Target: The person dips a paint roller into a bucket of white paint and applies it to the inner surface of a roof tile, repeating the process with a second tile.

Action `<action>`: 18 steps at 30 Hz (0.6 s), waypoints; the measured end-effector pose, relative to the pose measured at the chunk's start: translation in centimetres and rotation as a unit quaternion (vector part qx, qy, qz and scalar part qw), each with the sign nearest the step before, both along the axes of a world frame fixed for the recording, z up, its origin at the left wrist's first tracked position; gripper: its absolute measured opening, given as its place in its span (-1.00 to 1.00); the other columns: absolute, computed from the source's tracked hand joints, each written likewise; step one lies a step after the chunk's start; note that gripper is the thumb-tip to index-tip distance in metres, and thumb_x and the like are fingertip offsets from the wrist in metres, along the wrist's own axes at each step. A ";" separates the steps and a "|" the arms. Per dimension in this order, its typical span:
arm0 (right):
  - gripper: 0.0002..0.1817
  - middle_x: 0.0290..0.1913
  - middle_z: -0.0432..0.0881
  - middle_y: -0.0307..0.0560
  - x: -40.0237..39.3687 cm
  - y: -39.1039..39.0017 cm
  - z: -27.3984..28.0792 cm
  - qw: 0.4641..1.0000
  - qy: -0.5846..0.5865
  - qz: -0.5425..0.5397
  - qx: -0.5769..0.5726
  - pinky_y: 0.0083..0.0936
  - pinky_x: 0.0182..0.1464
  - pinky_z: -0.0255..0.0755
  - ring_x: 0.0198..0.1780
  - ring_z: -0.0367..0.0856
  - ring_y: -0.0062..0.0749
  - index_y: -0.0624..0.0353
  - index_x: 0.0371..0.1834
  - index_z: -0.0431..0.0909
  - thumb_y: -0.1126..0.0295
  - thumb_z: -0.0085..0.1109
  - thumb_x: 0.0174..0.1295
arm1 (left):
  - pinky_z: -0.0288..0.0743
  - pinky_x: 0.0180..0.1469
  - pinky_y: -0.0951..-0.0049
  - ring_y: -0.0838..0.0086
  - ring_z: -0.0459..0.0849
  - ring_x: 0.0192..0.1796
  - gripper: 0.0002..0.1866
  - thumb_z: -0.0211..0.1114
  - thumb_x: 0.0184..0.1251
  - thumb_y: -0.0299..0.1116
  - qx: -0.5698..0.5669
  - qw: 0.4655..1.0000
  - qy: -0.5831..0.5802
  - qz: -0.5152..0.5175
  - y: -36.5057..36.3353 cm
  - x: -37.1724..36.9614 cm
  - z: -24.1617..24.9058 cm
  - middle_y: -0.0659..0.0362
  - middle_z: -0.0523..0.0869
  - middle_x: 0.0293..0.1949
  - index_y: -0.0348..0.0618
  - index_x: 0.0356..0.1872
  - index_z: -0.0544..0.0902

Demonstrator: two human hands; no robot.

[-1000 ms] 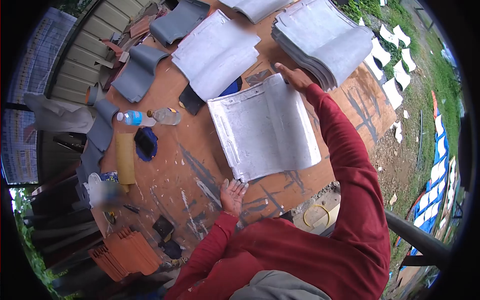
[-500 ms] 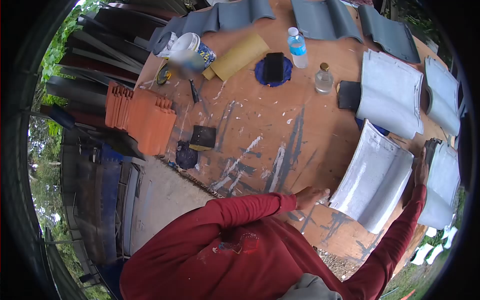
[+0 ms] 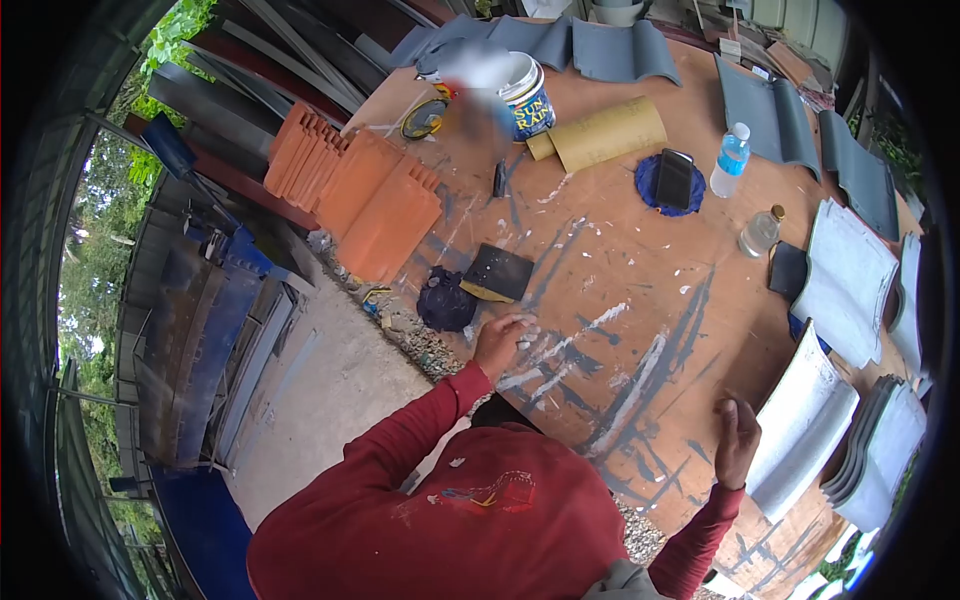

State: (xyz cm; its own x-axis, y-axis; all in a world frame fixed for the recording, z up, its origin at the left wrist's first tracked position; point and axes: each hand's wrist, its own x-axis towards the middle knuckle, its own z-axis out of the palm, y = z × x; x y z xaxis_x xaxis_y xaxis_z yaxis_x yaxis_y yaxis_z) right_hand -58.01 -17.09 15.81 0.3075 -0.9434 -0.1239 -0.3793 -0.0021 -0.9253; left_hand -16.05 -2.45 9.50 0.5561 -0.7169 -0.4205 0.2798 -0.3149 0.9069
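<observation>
My left hand (image 3: 505, 345) hovers over the near left part of the table, fingers partly stretched and holding nothing. Just beyond it lies a dark sanding sheet (image 3: 497, 273) with a yellowish edge, beside a crumpled dark cloth (image 3: 446, 300). On the right, my right hand (image 3: 738, 440) is off the tile with fingers loosely bent and nothing in them. The curved whitish roof tile (image 3: 803, 425) lies right beside that hand. A stack of grey-white tiles (image 3: 878, 450) stands to its right.
The wooden table (image 3: 590, 250) carries an orange tile stack (image 3: 370, 205), paint bucket (image 3: 530, 105), yellow-brown roll (image 3: 610, 135), phone (image 3: 676, 180) on blue cloth, water bottle (image 3: 731, 160) and glass bottle (image 3: 762, 232). Grey tiles (image 3: 625, 50) line the far edge.
Both hands have left the whitish tile area: my left hand has moved left towards the sanding sheet, and my right has come back from the tile's far side. The view has turned left.
</observation>
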 end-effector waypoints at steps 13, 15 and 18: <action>-0.43 0.00 0.78 0.08 45.3 8.8 -2.9 0.943 -0.117 0.292 0.107 -0.41 0.16 0.61 0.04 0.78 -0.30 0.38 0.47 0.42 0.29 0.27 0.53 | 0.67 0.08 0.42 0.41 0.82 -0.02 -0.64 0.28 0.50 -0.39 -0.063 0.893 -0.438 0.083 2.1 45.3 5.5 0.03 0.83 -0.02 -0.33 0.22 0.65; -0.35 0.05 0.74 0.03 52.1 8.9 -2.2 0.907 -0.170 0.315 0.223 -0.43 0.21 0.58 0.06 0.75 -0.32 0.41 0.57 0.25 0.29 0.23 0.56 | 0.65 0.17 0.29 0.19 0.81 0.05 -0.53 0.36 0.43 -0.33 0.003 0.841 -0.533 0.095 2.2 52.5 5.3 -0.07 0.80 0.06 -0.34 0.28 0.62; -0.20 0.16 0.67 0.04 61.2 9.1 -3.6 0.875 -0.196 0.283 0.341 -0.36 0.21 0.58 0.12 0.71 -0.26 0.40 0.64 0.09 0.21 0.26 0.53 | 0.61 0.25 0.14 -0.05 0.75 0.13 -0.43 0.41 0.35 -0.28 0.071 0.741 -0.658 0.114 1.9 60.3 4.0 -0.17 0.78 0.10 -0.35 0.32 0.59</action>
State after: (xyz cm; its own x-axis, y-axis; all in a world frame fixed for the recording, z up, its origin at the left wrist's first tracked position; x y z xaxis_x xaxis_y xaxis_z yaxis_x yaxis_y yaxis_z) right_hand 3.15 -8.01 12.21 0.8467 -0.3742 -0.3782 -0.1486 0.5163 -0.8434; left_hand 44.22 -0.53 13.46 0.6517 -0.5418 0.5307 -0.7565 -0.5141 0.4042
